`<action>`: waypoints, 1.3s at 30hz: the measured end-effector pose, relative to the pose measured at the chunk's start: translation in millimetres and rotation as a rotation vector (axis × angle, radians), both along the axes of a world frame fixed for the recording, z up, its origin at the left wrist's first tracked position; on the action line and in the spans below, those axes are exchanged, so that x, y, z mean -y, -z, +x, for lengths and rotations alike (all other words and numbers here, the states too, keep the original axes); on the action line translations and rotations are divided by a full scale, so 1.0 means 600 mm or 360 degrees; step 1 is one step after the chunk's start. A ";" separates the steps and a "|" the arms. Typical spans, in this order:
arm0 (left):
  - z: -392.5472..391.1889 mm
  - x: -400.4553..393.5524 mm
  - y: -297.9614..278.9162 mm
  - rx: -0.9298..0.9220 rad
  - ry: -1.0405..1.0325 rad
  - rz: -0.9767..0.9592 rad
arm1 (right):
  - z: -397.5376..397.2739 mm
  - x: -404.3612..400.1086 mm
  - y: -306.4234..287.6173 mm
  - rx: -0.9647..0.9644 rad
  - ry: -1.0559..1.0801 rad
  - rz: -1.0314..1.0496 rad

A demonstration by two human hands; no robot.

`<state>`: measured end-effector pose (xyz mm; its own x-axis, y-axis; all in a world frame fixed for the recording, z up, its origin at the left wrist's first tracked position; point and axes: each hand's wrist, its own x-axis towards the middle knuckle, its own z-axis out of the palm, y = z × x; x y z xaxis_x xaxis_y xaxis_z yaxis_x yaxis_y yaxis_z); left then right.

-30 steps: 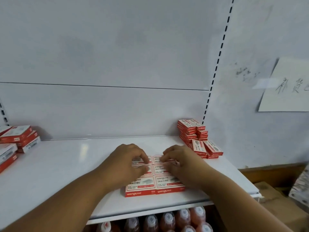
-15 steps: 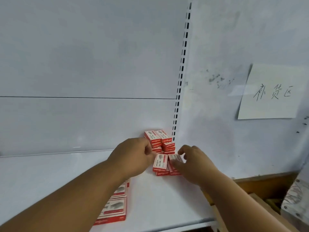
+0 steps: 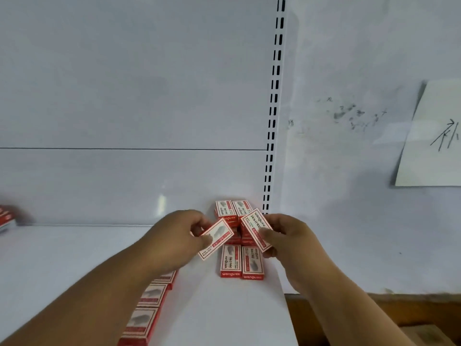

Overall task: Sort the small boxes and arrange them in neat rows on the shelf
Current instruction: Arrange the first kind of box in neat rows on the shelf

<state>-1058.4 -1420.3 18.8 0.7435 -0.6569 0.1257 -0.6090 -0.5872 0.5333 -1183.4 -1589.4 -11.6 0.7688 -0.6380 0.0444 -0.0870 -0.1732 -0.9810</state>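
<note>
- Two hands, each pinching one box: left hand (image 3: 180, 237) holds box (image 3: 216, 238), right hand (image 3: 287, 239) holds another (image 3: 257, 229).
- Stack (image 3: 232, 213) behind, on shelf (image 3: 74, 248).

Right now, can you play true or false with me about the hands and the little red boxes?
1. Each hand holds one small box. True: the left hand pinches the left box and the right hand grips the right box.
2. Both held boxes lie flat on the shelf. False: they are lifted and tilted above the shelf.
3. A stack of boxes stands at the back by the slotted upright. True.
4. The paper sign lies on the shelf. False: it hangs on the wall to the right.
5. A row of boxes lies under the left forearm. True.
</note>
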 end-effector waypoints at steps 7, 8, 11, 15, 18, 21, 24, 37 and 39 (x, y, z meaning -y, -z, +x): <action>0.054 -0.098 -0.013 0.0087 -0.0068 0.0008 | 0.032 -0.045 -0.020 -0.0010 -0.0148 -0.0255; 0.067 -0.111 -0.015 0.0109 -0.0069 0.0014 | 0.042 -0.058 -0.024 -0.0029 -0.0136 -0.0343; 0.109 -0.147 -0.013 0.0110 -0.0032 0.0026 | 0.084 -0.101 -0.034 -0.0163 -0.0177 -0.0691; 0.163 -0.180 0.011 -0.0035 0.0061 0.0022 | 0.141 -0.150 -0.047 -0.0541 -0.0310 -0.0990; 0.189 -0.189 0.033 -0.0129 0.0151 0.0014 | 0.171 -0.176 -0.043 -0.0795 -0.0367 -0.1025; 0.204 -0.196 0.055 -0.0122 0.0213 -0.0021 | 0.182 -0.201 -0.031 -0.0947 -0.0344 -0.1108; 0.212 -0.199 0.074 -0.0022 0.0269 0.0000 | 0.183 -0.220 -0.019 -0.1025 -0.0258 -0.1206; 0.233 -0.205 0.105 0.0160 0.0402 -0.0001 | 0.197 -0.243 0.002 -0.1095 -0.0136 -0.1246; 0.231 -0.206 0.104 0.0162 0.0400 0.0005 | 0.198 -0.245 0.003 -0.1095 -0.0134 -0.1277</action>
